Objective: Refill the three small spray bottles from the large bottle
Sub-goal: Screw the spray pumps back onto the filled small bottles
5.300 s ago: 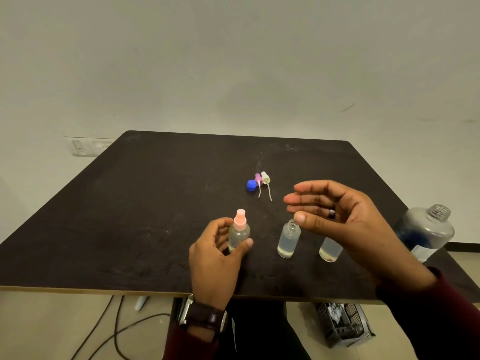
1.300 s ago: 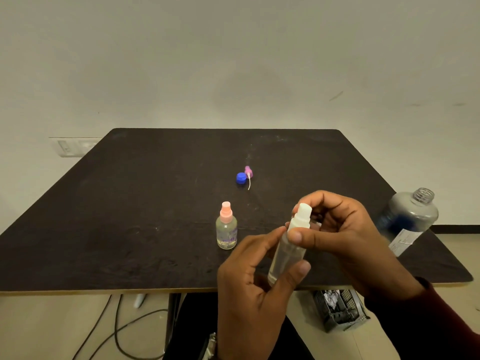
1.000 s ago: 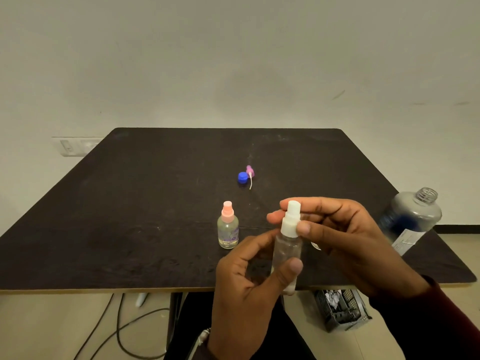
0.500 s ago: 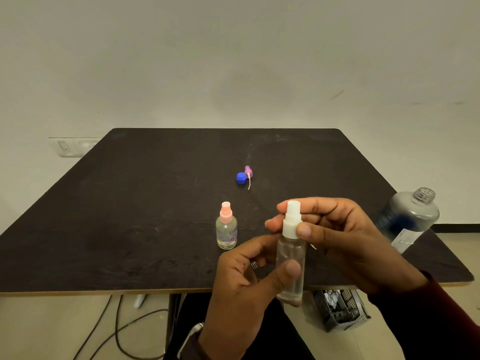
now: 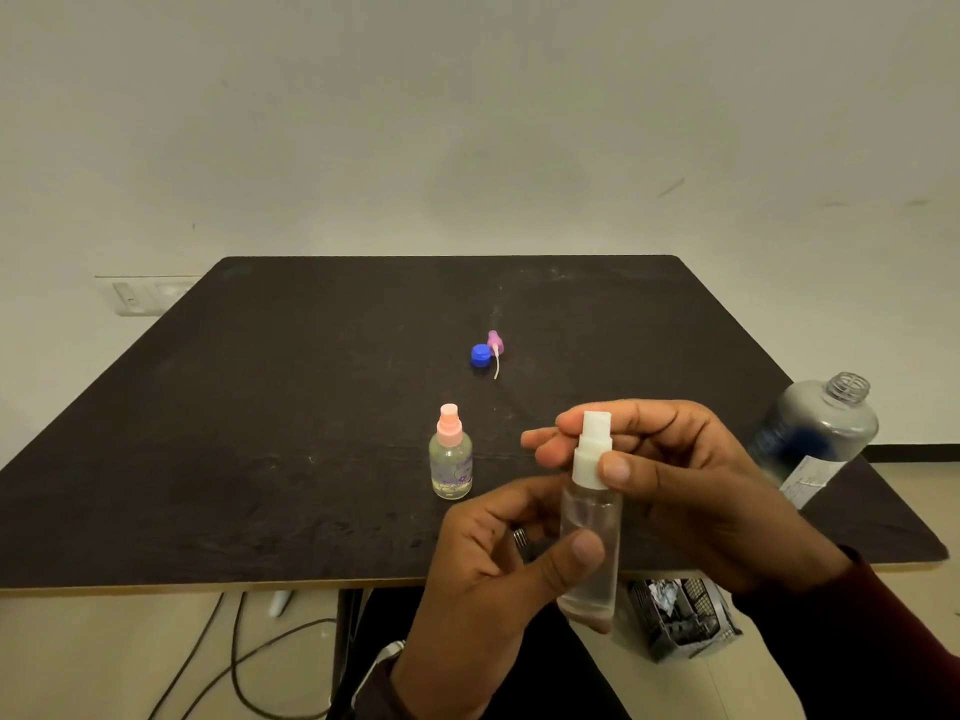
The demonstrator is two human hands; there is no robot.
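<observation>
Left hand (image 5: 498, 579) grips the body of a slim clear plastic spray bottle (image 5: 591, 553), thumb across its front, fingers curled behind. The bottle is held upright in the air, above the near edge of the dark table (image 5: 260, 459). Right hand (image 5: 670, 480) pinches the bottle's white spray cap (image 5: 592, 452) between thumb and fingers. Step in hand, as judged: screwing this cap down.

To do it well: keep the bottle vertical so the liquid stays off the neck, hold the body without squeezing, and turn the cap squarely until it seats; a tilted start would cross the thread.

A round clear bottle with pink spray cap (image 5: 451, 454) stands capped on the table, left of the hands. A purple spray head with its dip tube (image 5: 494, 345) lies further back, touching or just beside a blue screw cap (image 5: 480, 354). The large clear bottle (image 5: 815, 433) stands uncapped at the right edge. The third small bottle is not visible; probably hidden behind the hands.
</observation>
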